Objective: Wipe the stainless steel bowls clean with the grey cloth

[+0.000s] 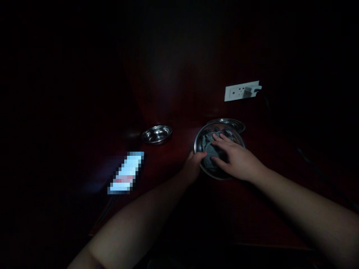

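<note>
A shiny steel bowl point(199, 139) sits tilted on a dark red wooden table, with a grey cloth point(209, 144) inside it. My left hand point(193, 164) grips the bowl's near-left rim, thumb over the edge. My right hand point(234, 158) lies flat in the bowl with fingers spread, pressing on the cloth. Another steel dish point(237, 125) lies just behind this bowl, partly hidden.
A smaller steel bowl point(157, 134) stands to the left. A lit phone screen point(126, 177) lies at the table's left edge. A white wall socket point(241, 91) with a plug and dark cable is at the back right. The surroundings are very dark.
</note>
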